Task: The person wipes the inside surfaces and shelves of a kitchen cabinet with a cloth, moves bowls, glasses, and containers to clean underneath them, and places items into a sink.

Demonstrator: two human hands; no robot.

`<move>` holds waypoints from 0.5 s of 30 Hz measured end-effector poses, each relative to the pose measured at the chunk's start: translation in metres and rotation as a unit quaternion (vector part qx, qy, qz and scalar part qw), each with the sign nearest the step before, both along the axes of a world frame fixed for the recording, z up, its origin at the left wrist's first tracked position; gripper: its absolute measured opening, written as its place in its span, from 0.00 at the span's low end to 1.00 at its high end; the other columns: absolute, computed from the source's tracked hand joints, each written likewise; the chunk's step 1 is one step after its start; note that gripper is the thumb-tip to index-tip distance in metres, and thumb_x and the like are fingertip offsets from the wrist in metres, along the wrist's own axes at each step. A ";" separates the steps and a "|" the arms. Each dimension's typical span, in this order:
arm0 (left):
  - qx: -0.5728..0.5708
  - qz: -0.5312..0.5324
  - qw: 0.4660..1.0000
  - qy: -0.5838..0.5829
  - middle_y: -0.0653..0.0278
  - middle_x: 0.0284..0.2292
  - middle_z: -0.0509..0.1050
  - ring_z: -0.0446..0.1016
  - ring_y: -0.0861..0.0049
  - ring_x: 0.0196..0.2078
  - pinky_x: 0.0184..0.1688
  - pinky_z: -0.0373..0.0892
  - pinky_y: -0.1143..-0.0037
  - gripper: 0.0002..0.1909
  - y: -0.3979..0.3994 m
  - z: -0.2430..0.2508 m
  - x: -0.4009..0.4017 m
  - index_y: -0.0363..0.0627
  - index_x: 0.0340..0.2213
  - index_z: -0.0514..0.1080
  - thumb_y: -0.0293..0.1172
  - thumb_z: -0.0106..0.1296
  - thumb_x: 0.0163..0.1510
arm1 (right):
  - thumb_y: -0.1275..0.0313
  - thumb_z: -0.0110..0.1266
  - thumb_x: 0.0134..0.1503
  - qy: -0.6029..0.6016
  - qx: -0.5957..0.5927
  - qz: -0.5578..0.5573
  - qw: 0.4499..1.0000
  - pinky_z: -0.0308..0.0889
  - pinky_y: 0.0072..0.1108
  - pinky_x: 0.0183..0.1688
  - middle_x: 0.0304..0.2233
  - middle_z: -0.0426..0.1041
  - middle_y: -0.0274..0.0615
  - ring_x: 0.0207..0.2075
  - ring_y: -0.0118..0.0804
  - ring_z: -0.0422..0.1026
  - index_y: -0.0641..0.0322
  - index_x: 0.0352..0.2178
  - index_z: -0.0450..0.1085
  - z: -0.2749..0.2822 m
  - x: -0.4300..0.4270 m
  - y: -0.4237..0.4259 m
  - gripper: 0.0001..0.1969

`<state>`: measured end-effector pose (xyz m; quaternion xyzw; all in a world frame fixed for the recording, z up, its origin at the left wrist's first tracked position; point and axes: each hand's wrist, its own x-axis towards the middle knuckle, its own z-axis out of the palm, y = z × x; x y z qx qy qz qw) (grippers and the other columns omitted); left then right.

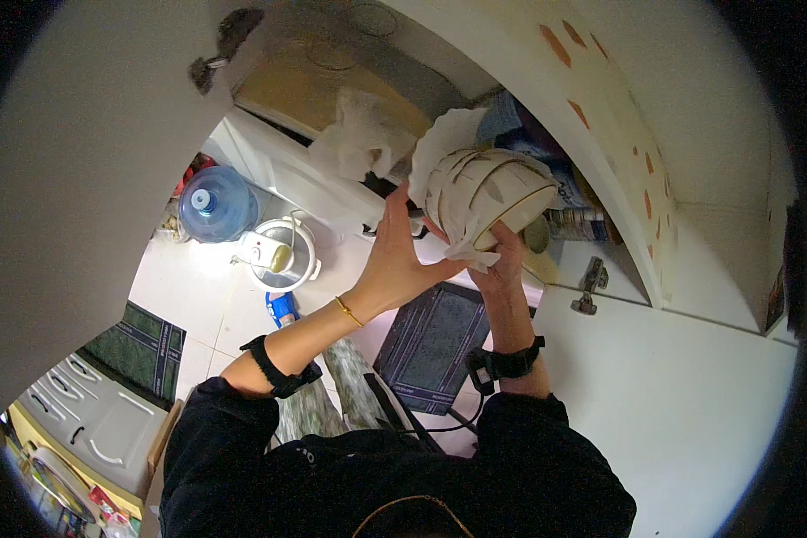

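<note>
A tilted stack of white bowls [514, 195], patterned and edged with thin dark or gold-coloured rims, is held up in front of an open wall cupboard. Thin white wrapping [470, 245] clings to its lower side. My right hand [503, 259] grips the stack from below, thumb against the nearest bowl. Fingers spread, my left hand [400, 259] cups its left side, with the thumb reaching toward the wrapping. A white scalloped-edge dish [443, 138] shows behind the bowls; whether it belongs to the stack, I cannot tell. Some fingertips are hidden.
Crumpled translucent plastic [359, 134] lies on the cupboard shelf [275, 87]. Open cupboard doors flank me, left [94, 161] and right [659, 403]. On the floor are a blue water jug [225, 205], a white bucket [309, 252] holding an appliance, and a dark mat [437, 343].
</note>
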<state>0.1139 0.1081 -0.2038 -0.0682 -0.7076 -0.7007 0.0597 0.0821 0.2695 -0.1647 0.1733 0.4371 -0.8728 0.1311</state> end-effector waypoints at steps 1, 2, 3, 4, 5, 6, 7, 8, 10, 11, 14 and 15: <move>0.006 0.003 1.000 0.015 0.42 0.56 0.51 0.54 0.51 0.58 0.58 0.56 0.63 0.57 0.001 0.000 0.000 0.32 0.58 0.43 0.46 0.67 0.37 | 0.75 0.47 0.54 0.003 0.004 0.001 1.000 0.57 0.40 0.59 0.54 0.62 0.51 0.56 0.50 0.62 0.68 0.56 0.52 -0.001 0.002 0.003 0.27; -0.004 -0.007 1.000 0.004 0.42 0.57 0.50 0.54 0.51 0.59 0.58 0.56 0.62 0.59 0.001 -0.002 -0.002 0.32 0.59 0.41 0.46 0.67 0.38 | 0.75 0.47 0.54 0.004 0.003 -0.004 1.000 0.57 0.40 0.59 0.54 0.62 0.51 0.56 0.50 0.62 0.68 0.56 0.52 -0.002 0.001 0.006 0.27; -0.006 -0.013 1.000 0.004 0.42 0.57 0.50 0.54 0.51 0.59 0.58 0.56 0.62 0.59 0.001 0.000 -0.004 0.32 0.59 0.41 0.46 0.67 0.38 | 0.75 0.47 0.54 -0.007 0.013 -0.011 1.000 0.58 0.40 0.59 0.54 0.62 0.51 0.55 0.50 0.62 0.68 0.56 0.52 -0.003 0.000 0.008 0.27; -0.015 -0.027 1.000 0.002 0.42 0.56 0.51 0.54 0.51 0.59 0.58 0.56 0.62 0.59 0.001 0.003 -0.007 0.32 0.59 0.41 0.47 0.66 0.38 | 0.75 0.47 0.54 -0.018 0.023 -0.016 0.999 0.58 0.40 0.59 0.54 0.62 0.51 0.55 0.50 0.63 0.67 0.56 0.53 -0.004 -0.002 0.011 0.27; -0.024 -0.042 0.999 0.000 0.42 0.56 0.52 0.54 0.51 0.59 0.58 0.55 0.62 0.59 0.001 0.006 -0.010 0.33 0.59 0.41 0.47 0.66 0.38 | 0.75 0.47 0.54 -0.017 0.021 -0.021 0.999 0.58 0.40 0.59 0.54 0.62 0.51 0.55 0.50 0.63 0.67 0.56 0.53 -0.006 -0.004 0.016 0.27; -0.030 -0.046 0.998 -0.011 0.41 0.55 0.54 0.55 0.51 0.58 0.59 0.55 0.62 0.57 0.003 0.008 -0.012 0.32 0.59 0.43 0.48 0.66 0.39 | 0.74 0.48 0.54 -0.018 0.020 -0.002 1.000 0.59 0.39 0.58 0.53 0.63 0.50 0.54 0.50 0.63 0.67 0.55 0.54 -0.006 -0.006 0.022 0.27; -0.030 -0.050 0.998 -0.011 0.41 0.55 0.54 0.55 0.51 0.58 0.59 0.55 0.62 0.57 0.006 0.009 -0.014 0.32 0.59 0.43 0.48 0.66 0.39 | 0.74 0.49 0.54 -0.018 0.020 0.018 0.999 0.61 0.38 0.57 0.52 0.64 0.50 0.54 0.49 0.64 0.67 0.54 0.55 -0.006 -0.008 0.027 0.26; -0.038 -0.054 0.998 0.012 0.41 0.55 0.54 0.55 0.51 0.58 0.59 0.54 0.63 0.56 0.009 0.009 -0.017 0.32 0.58 0.43 0.48 0.65 0.39 | 0.74 0.49 0.54 -0.018 0.019 0.014 1.000 0.61 0.38 0.57 0.52 0.64 0.50 0.54 0.49 0.64 0.67 0.54 0.55 -0.006 -0.008 0.030 0.26; -0.049 -0.055 0.997 0.036 0.41 0.55 0.54 0.56 0.52 0.58 0.59 0.54 0.63 0.55 0.013 0.010 -0.023 0.31 0.58 0.44 0.48 0.65 0.40 | 0.73 0.51 0.53 -0.014 0.061 0.029 0.998 0.64 0.37 0.55 0.50 0.65 0.49 0.51 0.49 0.66 0.67 0.52 0.57 0.003 -0.012 0.025 0.25; 0.000 -0.055 0.998 0.011 0.41 0.55 0.55 0.56 0.53 0.58 0.59 0.54 0.64 0.54 0.018 0.010 -0.026 0.31 0.58 0.45 0.48 0.64 0.41 | 0.73 0.51 0.53 -0.013 0.059 0.028 0.998 0.64 0.37 0.55 0.50 0.65 0.49 0.51 0.49 0.66 0.67 0.52 0.57 0.002 -0.016 0.027 0.25; 0.074 -0.062 0.995 -0.033 0.42 0.55 0.55 0.56 0.56 0.58 0.59 0.54 0.66 0.53 0.026 0.012 -0.036 0.31 0.58 0.46 0.49 0.64 0.42 | 0.72 0.52 0.53 -0.046 0.071 0.056 0.995 0.65 0.39 0.54 0.50 0.65 0.51 0.52 0.50 0.65 0.67 0.51 0.59 -0.002 -0.028 0.039 0.23; 0.104 -0.068 0.991 -0.053 0.42 0.55 0.55 0.56 0.58 0.58 0.59 0.54 0.66 0.53 0.029 0.015 -0.039 0.31 0.58 0.45 0.49 0.64 0.42 | 0.72 0.54 0.53 -0.023 0.170 0.110 0.979 0.65 0.37 0.54 0.50 0.65 0.50 0.52 0.47 0.65 0.68 0.51 0.59 0.000 -0.031 0.047 0.24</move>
